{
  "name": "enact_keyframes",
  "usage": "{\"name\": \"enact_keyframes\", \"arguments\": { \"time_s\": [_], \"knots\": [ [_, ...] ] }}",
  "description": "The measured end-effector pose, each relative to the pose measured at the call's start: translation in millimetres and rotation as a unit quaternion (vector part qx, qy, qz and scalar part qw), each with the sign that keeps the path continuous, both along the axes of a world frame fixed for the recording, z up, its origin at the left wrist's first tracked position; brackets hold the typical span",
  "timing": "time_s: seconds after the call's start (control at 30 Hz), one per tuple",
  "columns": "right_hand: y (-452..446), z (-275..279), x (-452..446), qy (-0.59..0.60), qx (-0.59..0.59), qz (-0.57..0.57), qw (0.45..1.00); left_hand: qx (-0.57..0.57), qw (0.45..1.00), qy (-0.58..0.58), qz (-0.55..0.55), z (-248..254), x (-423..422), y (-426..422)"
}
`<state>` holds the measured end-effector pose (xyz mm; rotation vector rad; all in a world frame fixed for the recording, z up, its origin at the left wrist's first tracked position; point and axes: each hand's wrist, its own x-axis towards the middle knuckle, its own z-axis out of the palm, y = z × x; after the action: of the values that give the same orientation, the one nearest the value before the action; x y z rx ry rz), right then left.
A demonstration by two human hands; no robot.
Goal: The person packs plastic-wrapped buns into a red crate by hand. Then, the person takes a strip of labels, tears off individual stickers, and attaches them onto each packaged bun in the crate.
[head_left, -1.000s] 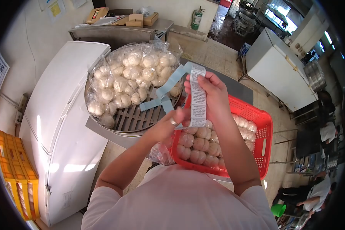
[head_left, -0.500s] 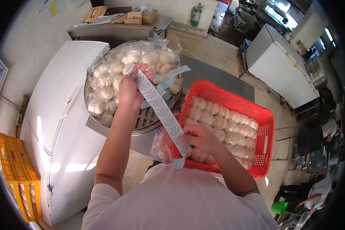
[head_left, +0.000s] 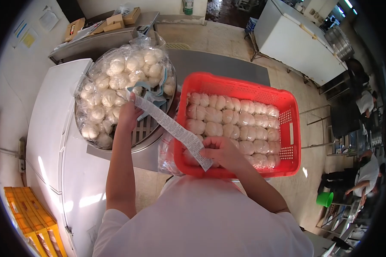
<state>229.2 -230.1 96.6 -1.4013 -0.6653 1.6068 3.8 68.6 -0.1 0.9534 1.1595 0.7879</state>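
Note:
A printed label strip (head_left: 167,122) is stretched between my two hands. My left hand (head_left: 131,112) pinches its upper end over the round slatted tray (head_left: 143,136). My right hand (head_left: 222,150) grips the strip near its lower end, above the near left part of the red crate (head_left: 240,83). Wrapped rows of pale buns (head_left: 244,132) fill much of the crate. Bagged round buns (head_left: 116,77) lie heaped on the tray. Pale blue backing ribbon (head_left: 156,100) lies in loops at the tray's right side, beyond my left hand.
Both containers rest on a metal table (head_left: 218,64). A white freezer (head_left: 51,124) is at left, with a yellow crate (head_left: 30,210) in front. Another white freezer (head_left: 291,40) stands at the back right. A person (head_left: 366,175) is at far right, near a green bucket (head_left: 325,198).
The view has shifted, moving the tray left in the frame. The strip, earlier held upright near the crate, then pulled out slantwise, remains stretched between my hands, its lower end now straighter.

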Motion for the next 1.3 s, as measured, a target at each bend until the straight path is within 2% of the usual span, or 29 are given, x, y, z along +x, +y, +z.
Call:
{"name": "enact_keyframes", "arguments": {
  "time_s": [0.07,0.17,0.23,0.3,0.4,0.5,0.6,0.7,0.8,0.9,1.1,1.2,1.3],
  "knots": [
    [-0.3,-8.0,-2.8,0.023,0.029,-0.049,0.998,0.152,0.963,0.223,-0.025,22.7,-5.3,-29.3],
    [2.0,-6.5,-7.0,0.035,0.070,-0.090,0.993,0.264,0.935,0.233,0.047,64.3,-1.9,-92.3],
    [4.9,-9.2,-8.9,0.023,0.085,-0.094,0.992,0.201,0.972,0.083,-0.091,67.0,-4.8,-127.6],
    [10.4,-7.9,-10.9,0.009,0.093,-0.087,0.992,0.128,0.962,0.022,-0.240,91.9,6.8,-167.2],
    [17.3,1.1,-18.9,-0.008,0.110,-0.069,0.992,0.100,0.978,-0.006,-0.185,97.9,36.8,-204.4],
    [20.8,5.1,-24.6,-0.038,0.154,-0.056,0.986,0.057,0.993,-0.054,-0.090,81.7,44.6,-202.6],
    [16.7,5.5,-26.3,-0.092,0.172,-0.048,0.980,-0.011,0.992,-0.116,-0.043,82.2,47.2,-202.7],
    [13.8,7.6,-27.2,-0.141,0.190,-0.050,0.970,-0.029,0.987,-0.100,-0.119,87.7,43.3,-204.8],
    [11.6,7.8,-28.7,-0.189,0.221,-0.060,0.955,-0.043,0.984,-0.107,-0.138,85.2,43.2,-204.8],
    [9.5,3.6,-29.3,-0.240,0.261,-0.056,0.933,-0.073,0.977,-0.153,-0.127,83.8,44.6,-206.1],
    [9.3,10.3,-31.6,-0.308,0.305,-0.065,0.899,-0.076,0.980,-0.115,-0.142,82.4,44.1,-206.0],
    [9.7,11.9,-33.0,-0.326,0.317,-0.077,0.887,-0.100,0.976,-0.145,-0.126,86.8,46.5,-207.9],
    [9.8,7.3,-31.2,-0.352,0.328,-0.085,0.872,-0.077,0.979,-0.125,-0.144,84.4,46.0,-207.0]
  ]
}}
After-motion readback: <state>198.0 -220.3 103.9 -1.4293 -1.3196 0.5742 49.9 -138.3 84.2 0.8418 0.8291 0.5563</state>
